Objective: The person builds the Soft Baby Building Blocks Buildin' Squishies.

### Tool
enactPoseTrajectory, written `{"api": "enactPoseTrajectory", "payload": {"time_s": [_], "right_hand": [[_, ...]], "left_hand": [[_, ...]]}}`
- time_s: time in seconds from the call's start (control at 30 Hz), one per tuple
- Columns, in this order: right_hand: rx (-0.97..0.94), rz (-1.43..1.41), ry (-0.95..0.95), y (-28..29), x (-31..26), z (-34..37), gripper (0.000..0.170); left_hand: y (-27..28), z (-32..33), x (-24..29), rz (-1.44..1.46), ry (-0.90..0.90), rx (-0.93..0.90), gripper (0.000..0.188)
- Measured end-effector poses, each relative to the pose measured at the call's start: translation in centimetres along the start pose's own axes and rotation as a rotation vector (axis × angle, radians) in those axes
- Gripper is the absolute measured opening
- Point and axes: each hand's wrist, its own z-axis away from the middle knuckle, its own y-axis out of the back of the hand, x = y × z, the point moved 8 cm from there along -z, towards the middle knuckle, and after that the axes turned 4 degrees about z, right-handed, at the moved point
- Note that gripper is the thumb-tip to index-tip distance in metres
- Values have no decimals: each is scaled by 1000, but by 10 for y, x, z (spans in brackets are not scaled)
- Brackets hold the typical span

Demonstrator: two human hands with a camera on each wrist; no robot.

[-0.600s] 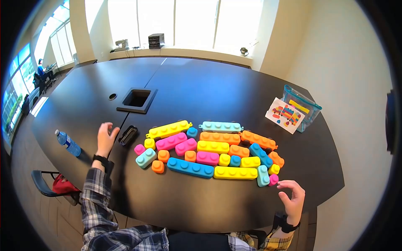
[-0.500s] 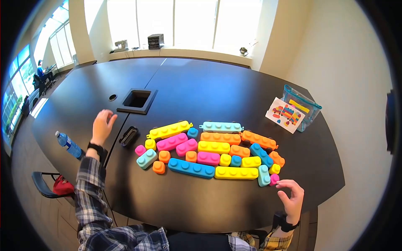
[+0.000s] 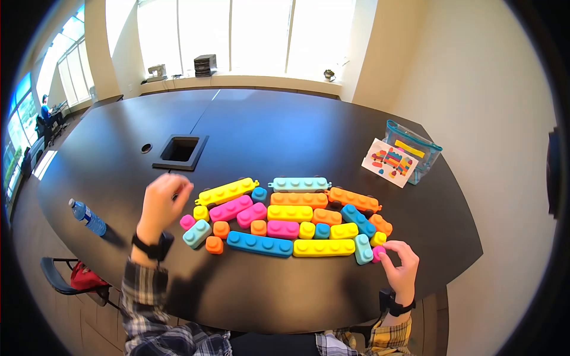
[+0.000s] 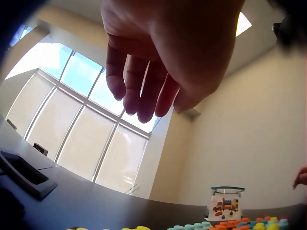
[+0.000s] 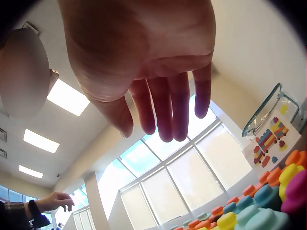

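Observation:
Several colourful studded blocks lie grouped on the dark table, among them a long blue block and a yellow wheeled block. My left hand hovers left of the group, its fingers loosely bent and holding nothing; the left wrist view shows that hand with fingers hanging apart. At the group's right end, my right hand has its thumb and fingertips beside a small pink block; whether they touch it I cannot tell. Extended fingers show on my empty right hand in the right wrist view.
A printed picture card leans on a clear teal-edged pouch at the back right. A water bottle stands at the left. Behind my left hand is a square table opening with a black frame. A person sits far left.
My left hand has moved right and nearer the blocks, now covering the black oblong item. My right hand has come slightly closer to the small pink block. The head view has shifted a little.

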Motion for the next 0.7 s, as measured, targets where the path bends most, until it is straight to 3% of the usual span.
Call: {"api": "enactPoseTrajectory", "payload": {"time_s": [0.13, 0.4, 0.53, 0.7], "right_hand": [[45, 123, 125, 0, -1, 3, 20], [84, 138, 85, -6, 10, 14, 17], [91, 83, 28, -12, 17, 16, 13], [42, 52, 32, -21, 18, 15, 13]], "left_hand": [[-3, 52, 29, 61, 161, 10, 6], [-4, 112, 35, 129, 409, 19, 8], [-13, 91, 15, 127, 425, -25, 10], [-79, 38, -32, -19, 208, -260, 31]]}}
